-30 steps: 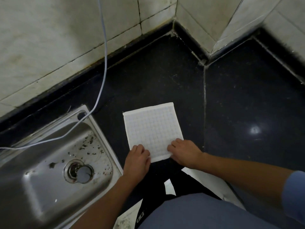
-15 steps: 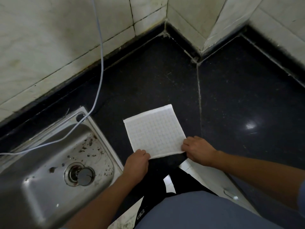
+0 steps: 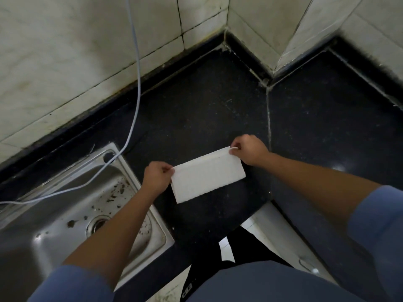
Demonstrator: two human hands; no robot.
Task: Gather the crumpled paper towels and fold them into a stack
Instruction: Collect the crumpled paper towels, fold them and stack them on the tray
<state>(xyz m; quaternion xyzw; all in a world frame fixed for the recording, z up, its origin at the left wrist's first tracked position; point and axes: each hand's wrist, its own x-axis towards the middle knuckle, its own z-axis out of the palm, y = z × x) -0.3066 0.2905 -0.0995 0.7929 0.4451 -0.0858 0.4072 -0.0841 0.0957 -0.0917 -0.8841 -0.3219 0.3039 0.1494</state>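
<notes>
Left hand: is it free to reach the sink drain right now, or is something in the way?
Probably not yet. The left hand is pinching one corner of the folded paper towel, with the right hand on the other. The path to the sink drain looks open; only a thin cable crosses the basin farther back.

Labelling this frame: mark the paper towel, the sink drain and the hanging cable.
paper towel (image 3: 208,178): head view, middle of its folded top face.
sink drain (image 3: 98,223): head view, metal ring beside the forearm.
hanging cable (image 3: 135,62): head view, stretch against the tiled wall.
</notes>
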